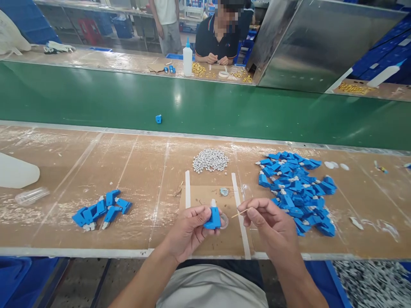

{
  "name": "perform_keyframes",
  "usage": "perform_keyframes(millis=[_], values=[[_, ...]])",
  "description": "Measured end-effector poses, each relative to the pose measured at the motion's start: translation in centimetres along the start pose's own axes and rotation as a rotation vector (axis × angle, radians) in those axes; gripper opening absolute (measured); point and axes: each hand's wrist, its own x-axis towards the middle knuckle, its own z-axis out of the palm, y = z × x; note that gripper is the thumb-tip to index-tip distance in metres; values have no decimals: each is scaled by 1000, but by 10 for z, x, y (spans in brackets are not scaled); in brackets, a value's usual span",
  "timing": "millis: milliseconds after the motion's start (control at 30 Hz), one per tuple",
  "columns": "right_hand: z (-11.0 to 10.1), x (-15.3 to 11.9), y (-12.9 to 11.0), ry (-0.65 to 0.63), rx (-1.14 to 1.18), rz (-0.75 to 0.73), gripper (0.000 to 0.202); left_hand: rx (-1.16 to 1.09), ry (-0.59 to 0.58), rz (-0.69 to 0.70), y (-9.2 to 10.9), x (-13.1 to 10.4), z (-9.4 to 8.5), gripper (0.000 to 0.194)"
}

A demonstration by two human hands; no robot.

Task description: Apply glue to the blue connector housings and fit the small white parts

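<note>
Between the thumb and fingers of my left hand is a blue plastic part with a white tip pointing up. My right hand pinches a thin wooden toothpick, its free end close to the blue part but apart from it. Under the hands lies a cardboard sheet with white tape strips along its sides. On that sheet sit a small pale-blue blob with a thin stick by it, and a clear round dish partly hidden behind my left hand.
Small grey pieces are heaped behind the sheet. A big pile of blue parts lies right, a smaller group left. One blue part rests on the green conveyor belt. A person sits across it near a white bottle.
</note>
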Motion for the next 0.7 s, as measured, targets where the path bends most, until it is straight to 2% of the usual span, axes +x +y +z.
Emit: perform_keyframes(millis=[100,233,700], values=[[7,-4,-16,43,12,-98,11,28,-42,-13,-3,0,6,26],[16,-10,-27,55,-99,-179,6,54,-57,-31,-7,-1,10,28],[19,-9,-19,6,-176,-174,8,35,-51,-53,-7,1,10,31]])
